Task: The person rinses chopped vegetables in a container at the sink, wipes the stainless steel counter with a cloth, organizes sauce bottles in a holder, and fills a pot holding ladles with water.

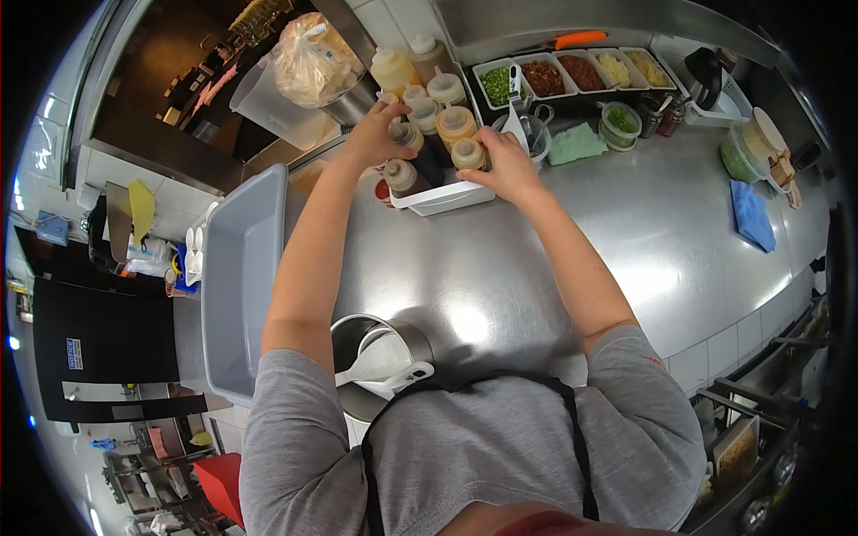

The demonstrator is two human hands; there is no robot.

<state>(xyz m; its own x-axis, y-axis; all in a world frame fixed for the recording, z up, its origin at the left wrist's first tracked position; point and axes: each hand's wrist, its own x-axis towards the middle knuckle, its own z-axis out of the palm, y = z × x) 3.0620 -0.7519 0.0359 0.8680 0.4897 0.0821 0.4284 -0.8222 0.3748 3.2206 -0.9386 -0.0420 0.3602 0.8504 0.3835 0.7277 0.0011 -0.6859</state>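
Observation:
A white rectangular bin [444, 201] packed with squeeze bottles stands on the steel counter, near its back. My left hand [374, 137] is curled at the bin's left side, fingers against the bottle tops there. At the right side, my right hand [511, 168] grips the bin's edge, its thumb by the front squeeze bottle [467, 155]. Some fingertips of both hands are hidden. Dark sauce fills the front-left bottle [401, 178]; an orange-tinted bottle [456, 126] sits behind the front right one. A white-handled utensil [515, 89] leans in a clear container [536, 136] beside my right hand.
Topping trays [585, 73] line the back. A green cloth [577, 144] and blue cloth [752, 216] lie right. A grey tub [241, 295] stands left; a metal pot [407, 339] holding a strainer [380, 357] is close to my body. A bagged container [313, 62] stands back left.

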